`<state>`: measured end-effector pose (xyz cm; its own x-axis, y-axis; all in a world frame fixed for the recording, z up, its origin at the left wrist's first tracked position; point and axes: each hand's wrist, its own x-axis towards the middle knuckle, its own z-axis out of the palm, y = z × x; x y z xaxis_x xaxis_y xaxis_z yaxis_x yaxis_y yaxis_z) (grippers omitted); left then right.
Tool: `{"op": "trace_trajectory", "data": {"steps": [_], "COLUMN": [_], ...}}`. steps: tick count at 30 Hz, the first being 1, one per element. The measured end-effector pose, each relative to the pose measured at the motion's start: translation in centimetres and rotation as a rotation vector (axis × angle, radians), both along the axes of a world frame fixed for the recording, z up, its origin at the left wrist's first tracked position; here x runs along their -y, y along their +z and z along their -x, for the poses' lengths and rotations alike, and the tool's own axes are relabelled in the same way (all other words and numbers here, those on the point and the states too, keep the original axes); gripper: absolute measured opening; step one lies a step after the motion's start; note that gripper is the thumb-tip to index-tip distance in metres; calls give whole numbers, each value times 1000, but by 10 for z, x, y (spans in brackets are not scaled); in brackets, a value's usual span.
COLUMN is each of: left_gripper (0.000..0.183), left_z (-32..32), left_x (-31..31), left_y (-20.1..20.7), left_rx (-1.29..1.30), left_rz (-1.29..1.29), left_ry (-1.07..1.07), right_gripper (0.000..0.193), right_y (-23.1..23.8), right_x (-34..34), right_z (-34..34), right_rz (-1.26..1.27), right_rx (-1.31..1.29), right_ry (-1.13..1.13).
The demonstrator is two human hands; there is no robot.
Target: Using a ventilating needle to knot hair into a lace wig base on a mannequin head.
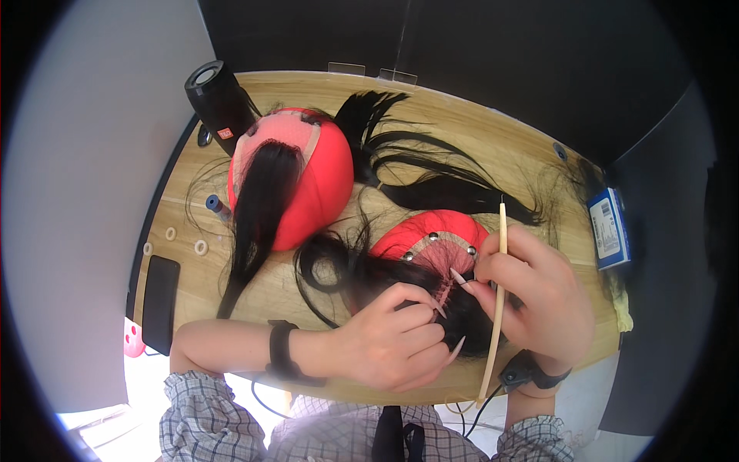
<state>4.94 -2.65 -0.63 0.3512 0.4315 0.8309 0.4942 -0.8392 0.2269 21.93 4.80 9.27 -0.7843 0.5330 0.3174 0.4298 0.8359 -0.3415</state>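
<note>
A red wig block [431, 231] with a lace cap pinned by round silver pins lies in front of me, partly covered in black hair [339, 269]. My left hand [392, 343] pinches a strand of that hair near the lace. My right hand [535, 296] grips a long thin wooden-handled tool [499, 300] held upright, its fingers at the lace edge. A second red wig block [312, 181] with a lace cap and a black hair strip stands to the left.
A black cylindrical speaker [219, 96] stands at the wooden table's [493, 131] back left. A loose black hair bundle [431, 173] lies behind the blocks. A black phone [160, 300] and small white rings [200, 247] lie at left. A blue box [610, 227] sits at right.
</note>
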Motion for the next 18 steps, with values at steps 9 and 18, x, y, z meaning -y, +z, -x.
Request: {"op": "trace_trajectory", "data": {"steps": [9,18], "left_gripper": [21,20], "left_z": [0,2], "left_x": [1,1], "left_y": [-1,1], "left_rx": [3,-27], "left_rz": [2,21], "left_ry": [10,5], "right_gripper": [9,10], "right_y": [-2,-19], "right_x": [-5,-15], "right_z": [10,11], "right_rz": [73,847], "right_rx": [-160,-463], "right_ry": [68,69]}}
